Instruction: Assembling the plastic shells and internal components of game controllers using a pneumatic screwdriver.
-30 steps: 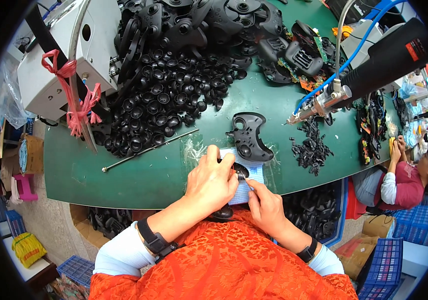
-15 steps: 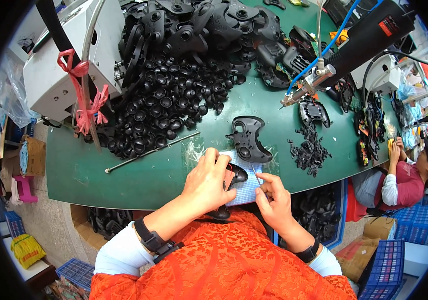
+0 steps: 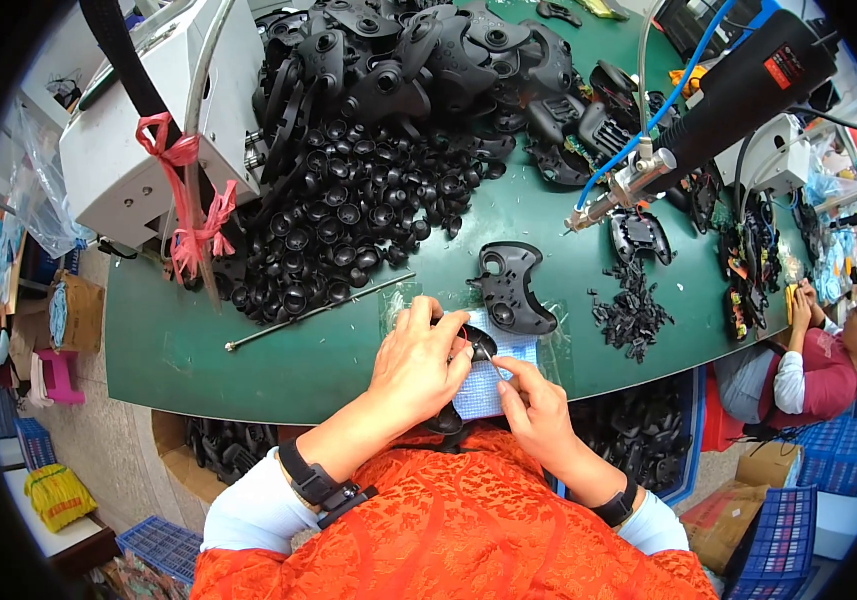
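Observation:
My left hand (image 3: 418, 362) presses down on a black game-controller shell (image 3: 470, 340) that lies on a pale blue cloth (image 3: 488, 382) at the near edge of the green table (image 3: 248, 350). My right hand (image 3: 533, 402) pinches a thin metal tool (image 3: 489, 355) whose tip touches the shell. Most of the shell is hidden under my left hand's fingers. Another black controller shell (image 3: 513, 287) lies face up just beyond the cloth.
A big heap of small black caps (image 3: 348, 215) and a pile of controller shells (image 3: 428, 60) fill the far table. A thin metal rod (image 3: 318, 312) lies left of my hands. A hanging electric screwdriver (image 3: 708, 110), small black parts (image 3: 633, 312), a white machine (image 3: 143, 140), a seated person (image 3: 828, 350) at right.
The view has shifted so the table sits lower in the picture. My right hand has come in closer to the shell with the thin tool; my left hand stays on it.

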Available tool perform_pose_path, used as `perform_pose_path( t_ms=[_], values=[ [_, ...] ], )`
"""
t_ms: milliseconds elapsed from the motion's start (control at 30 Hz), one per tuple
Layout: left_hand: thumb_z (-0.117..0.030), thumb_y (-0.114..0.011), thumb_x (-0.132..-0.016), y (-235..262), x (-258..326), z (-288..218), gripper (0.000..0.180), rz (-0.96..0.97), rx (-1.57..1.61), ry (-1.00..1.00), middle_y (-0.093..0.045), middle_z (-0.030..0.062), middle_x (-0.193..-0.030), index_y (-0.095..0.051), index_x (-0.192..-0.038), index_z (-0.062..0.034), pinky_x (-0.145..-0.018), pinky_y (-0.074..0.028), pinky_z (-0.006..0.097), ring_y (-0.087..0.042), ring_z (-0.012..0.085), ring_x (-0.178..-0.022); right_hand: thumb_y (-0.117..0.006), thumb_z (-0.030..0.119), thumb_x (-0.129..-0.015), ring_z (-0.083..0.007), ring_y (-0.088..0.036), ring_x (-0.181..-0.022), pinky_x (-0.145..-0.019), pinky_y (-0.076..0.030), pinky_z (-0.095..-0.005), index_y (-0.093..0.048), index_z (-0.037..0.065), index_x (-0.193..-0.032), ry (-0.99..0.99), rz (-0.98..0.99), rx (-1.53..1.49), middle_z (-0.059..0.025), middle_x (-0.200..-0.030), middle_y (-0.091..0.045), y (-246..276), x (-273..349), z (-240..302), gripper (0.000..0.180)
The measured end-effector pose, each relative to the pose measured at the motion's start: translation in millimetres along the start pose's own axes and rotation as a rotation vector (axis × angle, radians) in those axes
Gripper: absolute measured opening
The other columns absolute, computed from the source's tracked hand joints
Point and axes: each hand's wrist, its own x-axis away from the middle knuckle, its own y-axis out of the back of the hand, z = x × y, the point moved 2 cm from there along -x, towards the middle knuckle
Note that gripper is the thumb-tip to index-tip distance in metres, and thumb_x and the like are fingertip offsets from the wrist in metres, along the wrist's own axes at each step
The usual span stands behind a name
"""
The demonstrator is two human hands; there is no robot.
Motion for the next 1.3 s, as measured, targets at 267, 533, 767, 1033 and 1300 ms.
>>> perform_pose_path(
  t_ms=[267,533,767,1033,1300],
  values=[
    [-0.02,-0.069,-0.083,-2.0,-7.3,-4.0,0.031,0.005,-0.018,0.048,-0.049,0.0147,-0.106,-0.062,-0.11,-0.0058,-0.082,-0.051,0.044,-0.056,0.0335,-0.101,-0.061,0.0,-0.09,-0.0348,-0.067,-0.065,-0.058,-0.052,-0.0395,-0.058,0.001,-0.119,-0.03,0.005,0.056,-0.017,-0.074,-0.065,-1.9,-1.5,-2.9,0.03],
    [-0.019,-0.069,-0.081,-1.7,-12.1,-7.3,0.029,0.027,-0.016,0.097,-0.048,0.0137,-0.104,-0.061,-0.105,-0.0057,-0.081,-0.051,0.043,-0.056,0.0323,-0.1,-0.062,-0.001,-0.089,-0.0364,-0.068,-0.069,-0.059,-0.053,-0.0416,-0.059,-0.001,-0.12,0.008,-0.007,0.109,-0.0173,-0.082,-0.067,-3.3,-5.2,-5.7,0.032],
    [-0.018,-0.07,-0.08,-2.1,-15.0,-4.0,0.028,0.051,0.047,0.115,-0.047,0.0129,-0.102,-0.061,-0.104,-0.0057,-0.082,-0.05,0.042,-0.056,0.0318,-0.098,-0.065,-0.005,-0.078,-0.0263,-0.061,-0.055,-0.05,-0.049,-0.0362,-0.062,-0.003,-0.121,0.357,-0.018,0.38,-0.0097,-0.072,-0.059,-0.4,-7.0,-7.9,0.044],
    [-0.015,-0.069,-0.079,-2.8,-16.6,-2.8,0.027,0.053,0.058,0.091,-0.047,0.0129,-0.102,-0.06,-0.102,-0.0044,-0.082,-0.049,0.043,-0.056,0.032,-0.096,-0.062,0.005,-0.076,-0.0161,-0.055,-0.048,-0.046,-0.046,-0.0298,-0.062,-0.006,-0.12,0.535,0.158,0.659,-0.0044,-0.068,-0.052,10.7,-16.1,-0.1,0.045],
    [-0.013,-0.069,-0.079,-2.7,-16.9,-2.5,0.028,0.065,0.074,0.115,-0.046,0.0134,-0.102,-0.058,-0.103,-0.004,-0.082,-0.049,0.044,-0.056,0.0335,-0.098,-0.06,0.011,-0.076,-0.0129,-0.055,-0.049,-0.046,-0.045,-0.0273,-0.063,-0.009,-0.114,0.627,0.287,0.838,-0.0015,-0.066,-0.05,13.4,-22.8,14.1,0.043]
  ],
)
